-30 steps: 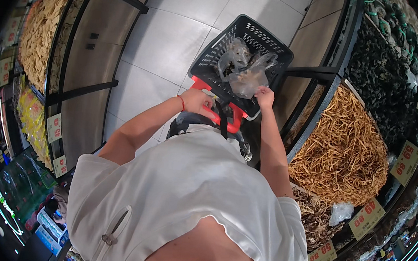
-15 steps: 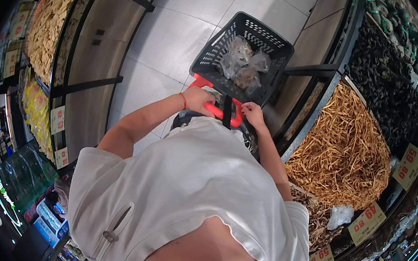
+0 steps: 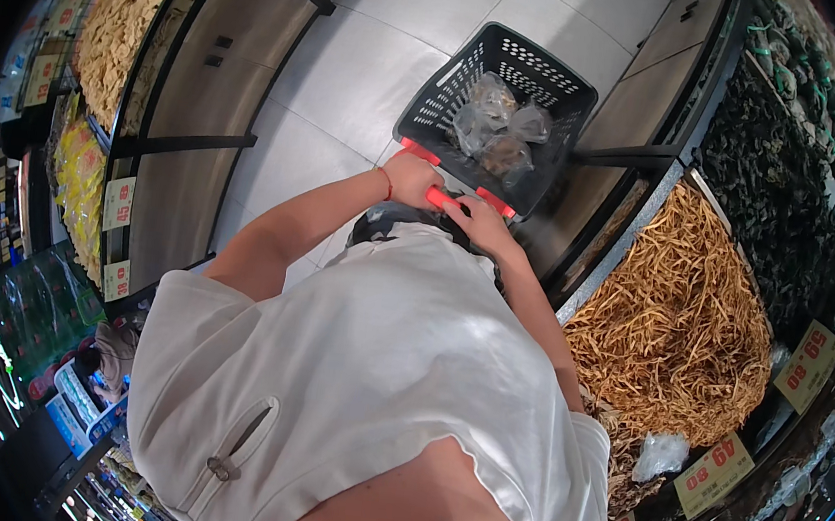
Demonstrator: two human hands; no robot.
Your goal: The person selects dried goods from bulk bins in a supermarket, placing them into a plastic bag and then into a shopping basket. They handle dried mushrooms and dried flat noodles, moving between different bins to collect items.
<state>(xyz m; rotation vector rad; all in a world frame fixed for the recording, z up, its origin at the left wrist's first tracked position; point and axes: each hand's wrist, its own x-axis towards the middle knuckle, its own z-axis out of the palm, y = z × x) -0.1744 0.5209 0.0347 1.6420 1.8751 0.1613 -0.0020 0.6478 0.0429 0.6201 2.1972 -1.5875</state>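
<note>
Two-handed holding suits the handle [image 3: 438,198]: to do it well, I would match the force of both sides so the basket [image 3: 452,108] does not twist, and mind its right edge, close beside the right stand [image 3: 655,93].

As for the grip, the left hand [image 3: 411,177] is closed around the handle's left part, knuckles up, a red band [image 3: 388,183] at the wrist. The right hand [image 3: 479,222] is bent over the handle's right part, its fingers reaching inward, so little gap shows in either; how hard they squeeze I cannot tell. A short red stretch shows between them.

Just beyond, the handle meets the basket's near edge at two red mounts. Inside, clear bags [image 3: 531,123] with brownish contents lie bunched about the middle, touching one another, neither hand on them.

Farther out, pale tiled floor [image 3: 355,74] runs along the basket's left edge. On the right stand, golden strips [image 3: 678,321] are heaped along the near end, with a black heap [image 3: 766,194] beyond. Across the aisle, the left stand [image 3: 218,91] carries pale slices [image 3: 128,27] and yellow packs [image 3: 78,168].
</note>
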